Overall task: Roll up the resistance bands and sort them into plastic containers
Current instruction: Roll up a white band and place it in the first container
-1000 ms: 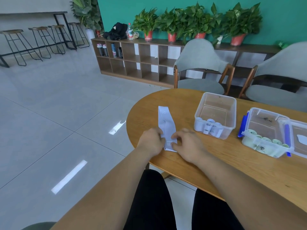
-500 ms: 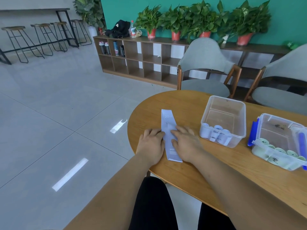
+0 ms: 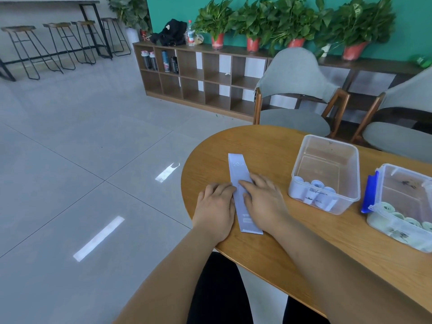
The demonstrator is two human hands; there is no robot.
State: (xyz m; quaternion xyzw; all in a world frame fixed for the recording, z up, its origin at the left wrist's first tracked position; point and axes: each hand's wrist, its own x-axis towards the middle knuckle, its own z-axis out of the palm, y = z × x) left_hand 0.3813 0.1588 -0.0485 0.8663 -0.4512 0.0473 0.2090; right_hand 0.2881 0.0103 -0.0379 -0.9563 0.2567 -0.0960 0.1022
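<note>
Hidden and cut off:
- Pale lilac resistance band [image 3: 247, 217] lies flat and lengthwise on the wooden table [image 3: 268, 146], near its rounded left end. Its middle stretch is covered by the hands; only the far end (printed "20", smaller letters unreadable) and the near end show.
- Right hand [image 3: 263, 202] lies palm down across the band, fingers straight and slightly apart, tips pointing to the far left. Whether the thumb is on the band I cannot tell.
- Left hand [image 3: 216, 206] lies flat on the table, fingers together and nearly straight, tips touching the band's left edge. Its thumb is out of sight.
- Clear container [image 3: 327, 148] stands to the right, apart from the band, with lilac rolls [image 3: 315, 194] packed along its near wall. The dark writing on that wall is illegible.
- Second container [image 3: 397, 174], with a blue latch [image 3: 369, 195], is cut by the right frame edge. Green rolls [image 3: 402, 218] are seen inside it, and its scribbled label is unreadable.

Against one second ago:
- Both hands were then bunched at the band's near end, fingers curled on it. Now they sit farther along, flattened, and the near end lies exposed.
- The band is no shorter, and no roll is formed.
- A third tub at the far right has left the frame.
</note>
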